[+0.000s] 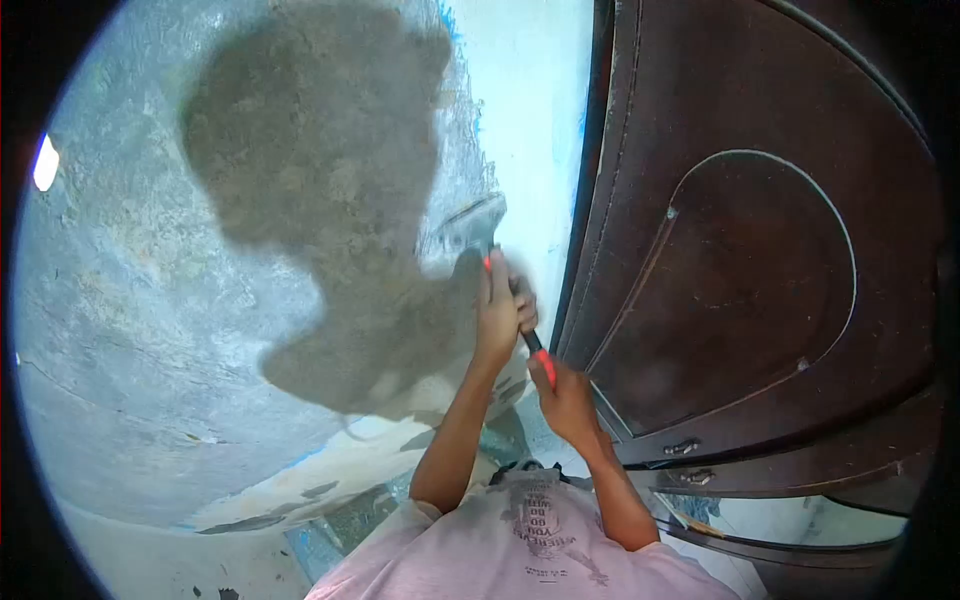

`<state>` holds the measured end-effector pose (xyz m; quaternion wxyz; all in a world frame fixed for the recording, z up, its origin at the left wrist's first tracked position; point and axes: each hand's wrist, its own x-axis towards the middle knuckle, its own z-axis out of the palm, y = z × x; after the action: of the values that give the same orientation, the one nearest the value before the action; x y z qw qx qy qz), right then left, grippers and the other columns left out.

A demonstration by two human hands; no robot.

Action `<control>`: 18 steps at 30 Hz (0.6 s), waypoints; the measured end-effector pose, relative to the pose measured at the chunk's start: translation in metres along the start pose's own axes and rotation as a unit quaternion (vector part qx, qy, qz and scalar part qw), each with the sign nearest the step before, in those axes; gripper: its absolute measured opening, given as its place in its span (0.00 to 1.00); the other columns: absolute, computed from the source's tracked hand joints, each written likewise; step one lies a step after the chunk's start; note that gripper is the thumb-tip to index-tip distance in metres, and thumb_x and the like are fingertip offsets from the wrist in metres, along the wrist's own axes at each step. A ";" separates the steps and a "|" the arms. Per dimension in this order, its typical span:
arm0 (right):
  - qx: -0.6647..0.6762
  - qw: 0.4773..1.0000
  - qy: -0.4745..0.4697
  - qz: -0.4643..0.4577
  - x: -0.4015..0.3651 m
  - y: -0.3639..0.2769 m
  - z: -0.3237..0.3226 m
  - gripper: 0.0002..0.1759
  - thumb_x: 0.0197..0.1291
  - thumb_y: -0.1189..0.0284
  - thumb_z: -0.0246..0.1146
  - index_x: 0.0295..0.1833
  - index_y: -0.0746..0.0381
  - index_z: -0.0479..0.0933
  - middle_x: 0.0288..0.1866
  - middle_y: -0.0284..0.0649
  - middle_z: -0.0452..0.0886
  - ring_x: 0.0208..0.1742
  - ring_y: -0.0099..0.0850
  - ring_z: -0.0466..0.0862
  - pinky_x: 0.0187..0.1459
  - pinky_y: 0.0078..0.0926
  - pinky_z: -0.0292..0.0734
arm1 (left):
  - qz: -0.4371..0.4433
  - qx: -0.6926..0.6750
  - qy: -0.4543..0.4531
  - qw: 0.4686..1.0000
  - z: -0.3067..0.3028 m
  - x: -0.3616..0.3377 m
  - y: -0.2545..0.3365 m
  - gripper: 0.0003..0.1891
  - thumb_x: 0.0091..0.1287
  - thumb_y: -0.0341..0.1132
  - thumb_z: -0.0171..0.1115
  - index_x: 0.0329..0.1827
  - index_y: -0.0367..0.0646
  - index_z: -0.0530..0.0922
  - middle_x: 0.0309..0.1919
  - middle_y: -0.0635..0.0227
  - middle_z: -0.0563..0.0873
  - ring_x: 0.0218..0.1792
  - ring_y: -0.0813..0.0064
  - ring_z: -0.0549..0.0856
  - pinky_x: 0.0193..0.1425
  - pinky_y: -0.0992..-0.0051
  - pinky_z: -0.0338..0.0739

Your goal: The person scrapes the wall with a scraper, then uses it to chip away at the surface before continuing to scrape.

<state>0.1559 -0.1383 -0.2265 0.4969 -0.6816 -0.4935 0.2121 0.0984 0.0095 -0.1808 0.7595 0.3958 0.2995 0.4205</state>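
Note:
A long-handled scraper [533,345] with a black and red handle is in both my hands. My left hand [503,308] is wrapped round the upper handle, just below the wide blade. My right hand [565,400] grips the red lower end of the handle. The blade [472,218] lies against the wall [130,300], near the ragged edge between the rough grey surface and the smooth pale strip [530,130]. Slight blur covers the fingers of my left hand.
A dark brown wooden cabinet or door [760,260] with small metal handles stands close on the right. A large shadow falls across the wall. Patchy, flaked areas run along the wall's lower part. Pale flooring shows below.

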 end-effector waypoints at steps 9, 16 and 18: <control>0.004 1.000 0.010 -0.009 0.000 0.004 0.007 0.22 0.76 0.56 0.57 0.39 0.65 0.79 0.20 0.51 0.71 0.22 0.48 0.73 0.28 0.41 0.68 | 0.029 0.029 -0.024 0.999 -0.004 -0.001 0.000 0.26 0.77 0.65 0.45 0.38 0.50 0.63 0.18 0.77 0.63 0.14 0.84 0.62 0.16 0.79 0.57; 0.002 1.000 -0.013 0.012 0.008 -0.001 0.008 0.18 0.75 0.58 0.57 0.47 0.64 0.79 0.23 0.53 0.77 0.27 0.53 0.84 0.30 0.41 0.75 | 0.063 0.035 -0.027 0.997 0.001 -0.002 0.014 0.25 0.79 0.63 0.44 0.36 0.50 0.63 0.18 0.78 0.63 0.14 0.85 0.63 0.16 0.80 0.57; 0.013 1.000 -0.007 -0.011 0.006 0.025 0.023 0.17 0.76 0.59 0.56 0.47 0.64 0.79 0.24 0.53 0.78 0.28 0.54 0.84 0.31 0.41 0.75 | 0.045 0.057 -0.010 0.997 -0.010 0.002 -0.011 0.23 0.79 0.62 0.44 0.39 0.51 0.66 0.16 0.79 0.61 0.13 0.85 0.62 0.16 0.80 0.56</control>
<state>0.1518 -0.1228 -0.2570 0.5045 -0.6686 -0.5011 0.2176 0.0957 0.0108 -0.1958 0.7191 0.4556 0.2972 0.4325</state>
